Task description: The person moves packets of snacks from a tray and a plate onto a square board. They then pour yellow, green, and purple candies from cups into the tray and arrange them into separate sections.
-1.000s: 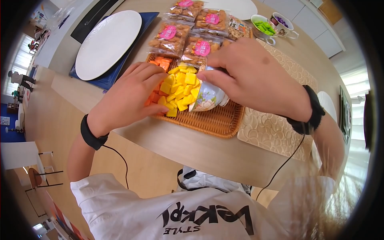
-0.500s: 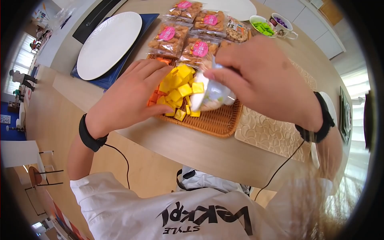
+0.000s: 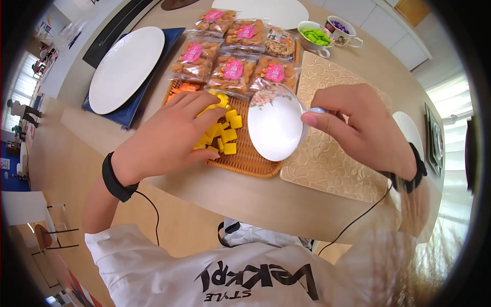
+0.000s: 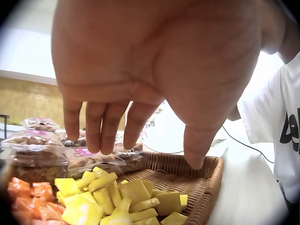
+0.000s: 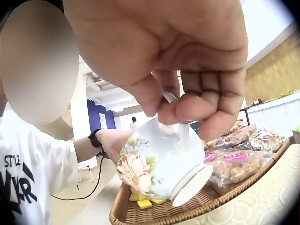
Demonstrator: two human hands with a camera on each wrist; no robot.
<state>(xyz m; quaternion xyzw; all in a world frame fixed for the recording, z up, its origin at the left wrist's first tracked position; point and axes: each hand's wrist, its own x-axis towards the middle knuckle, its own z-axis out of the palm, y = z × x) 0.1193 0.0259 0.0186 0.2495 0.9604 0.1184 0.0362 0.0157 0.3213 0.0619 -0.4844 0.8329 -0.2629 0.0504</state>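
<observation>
My right hand (image 3: 353,125) pinches the handle of a white floral teacup (image 3: 273,128) between thumb and fingers. Tilted on its side over the wicker basket (image 3: 245,167), the cup shows a bare white inside; its flower pattern and foot face the right wrist view. Yellow square pieces (image 3: 229,135) lie heaped in the basket's left part. Over that heap is my left hand (image 3: 166,130), its fingers spread and gently bent, palm down, with nothing held in the left wrist view. Orange pieces (image 4: 42,206) lie beside the yellow ones, partly hidden by this hand in the head view.
Several clear snack packets (image 3: 232,69) fill the basket's far side. Behind them stand a cup of green pieces (image 3: 316,37) and a cup of purple pieces (image 3: 340,25). A textured beige mat (image 3: 332,169) lies right of the basket, a white oval plate (image 3: 128,69) left.
The yellow pieces have tumbled from the cup into the basket. My right hand has drawn the cup to the right, turning its inside into view. The left hand stays over the pieces.
</observation>
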